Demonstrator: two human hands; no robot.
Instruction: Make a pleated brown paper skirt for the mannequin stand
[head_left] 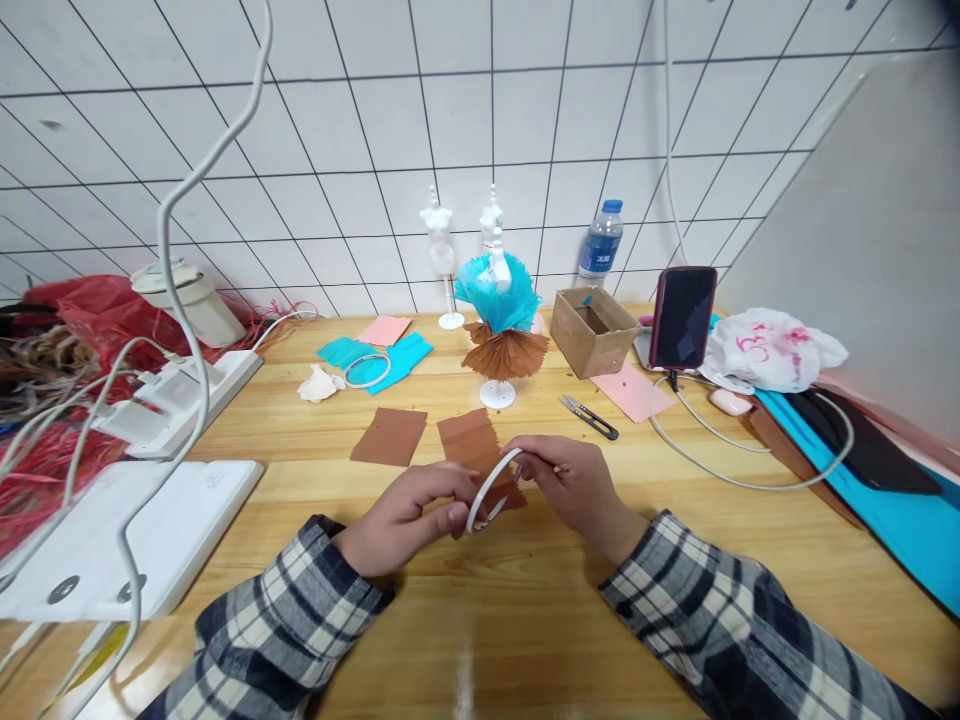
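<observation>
Between my hands is a thin white ring (489,487), which looks like a narrow roll of tape, tilted above the table. My left hand (409,515) has its fingers closed on the ring's lower left edge. The fingertips of my right hand (576,490) pinch its upper right edge. Just behind and partly hidden by the ring lies a brown crepe-paper piece (469,437) with a jagged edge. Another brown paper piece (390,437) lies to its left. Farther back stands a small white dress form (496,395) wearing a blue ruffle (499,290) above a brown ruffle (506,352).
Thread snips (590,417) lie right of the dress form, before a cardboard box (596,345). A phone (682,318) stands beside a cable. Blue paper (409,358) with another white ring (367,371) lies back left. A power strip (180,405) and hanging cable (169,240) occupy the left.
</observation>
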